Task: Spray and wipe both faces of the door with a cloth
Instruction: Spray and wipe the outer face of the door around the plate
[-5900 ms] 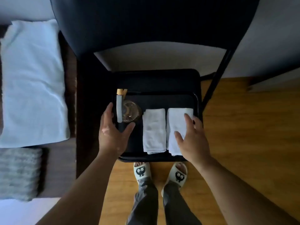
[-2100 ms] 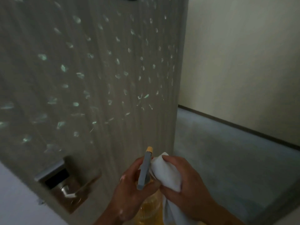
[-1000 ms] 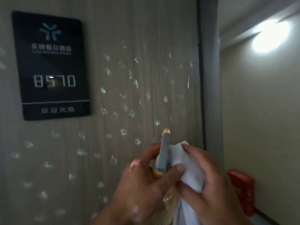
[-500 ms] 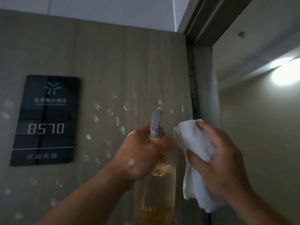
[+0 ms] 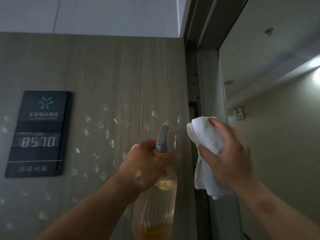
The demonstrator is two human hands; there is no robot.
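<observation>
The pale wood-grain door (image 5: 121, 75) fills the left and middle of the head view, its face dotted with spray droplets below mid height. My left hand (image 5: 147, 165) grips the neck of a clear spray bottle (image 5: 155, 208) that holds a little amber liquid; its grey nozzle points up at the door. My right hand (image 5: 230, 156) clutches a bunched white cloth (image 5: 206, 135) just right of the door's edge, in front of the grey door frame (image 5: 209, 84).
A dark room-number sign (image 5: 37, 134) reading 8570 is fixed to the door at the left. Beyond the frame lies a corridor with cream walls and a bright ceiling light (image 5: 316, 77). White ceiling shows above the door.
My view has tilted upward toward the door's top. Both hands have risen, and the cloth hand has drawn apart from the bottle toward the right.
</observation>
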